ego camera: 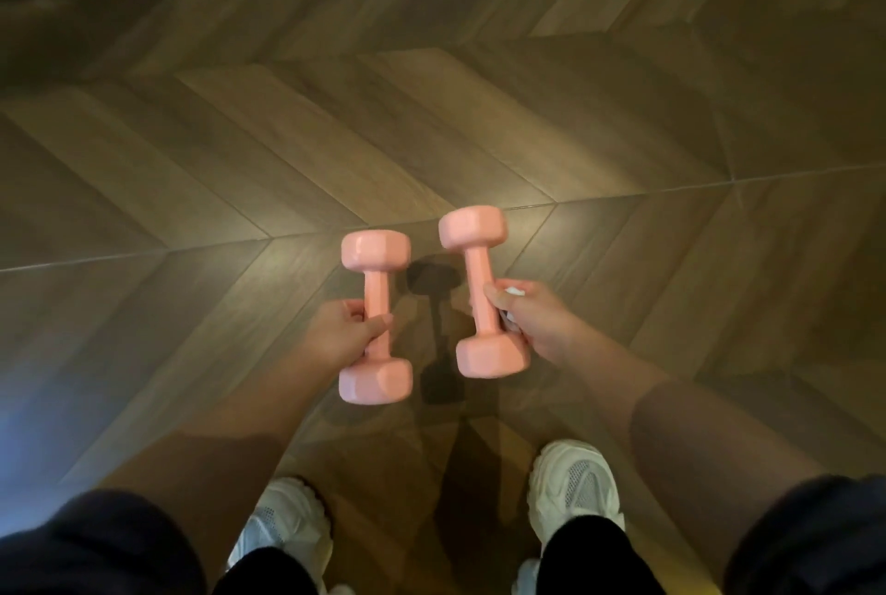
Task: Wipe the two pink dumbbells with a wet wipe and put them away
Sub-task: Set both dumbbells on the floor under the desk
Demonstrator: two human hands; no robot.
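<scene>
The whole view is soft with blur. At the left edge, a dark sleeve (96,546) is cut off by the frame, and the bare forearm runs up from it to the left hand (335,335). That hand is curled round the grip of the left pink hex-headed dumbbell (375,287), with the thumb lying across the front. The fingers hide the lower part of the bar; both heads show. The dumbbell is held in the air over the brown chevron-patterned wooden floor (431,115). Its long axis runs almost straight away from the person, one head near and one far.

Between the two weights, a dark dumbbell-shaped shadow lies on the floor.

The right pink hex-headed dumbbell (478,270) hangs just beside the first, not touching it and slightly farther from the body. Its long axis also runs near to far, but tilted, with the far head leaning a little to the left. The right hand (537,321) grips the lower half of its bar, thumb on top. A crumpled white wet wipe (515,291) is pinched in the same hand. Only small white scraps show above and below the knuckles, and the rest is hidden in the palm.

Lower down, two white mesh sneakers (573,484) stand on the floor — the left one partly covered by black trouser legs (585,561), which the bottom edge cuts off. A second dark sleeve fills the right corner.
</scene>
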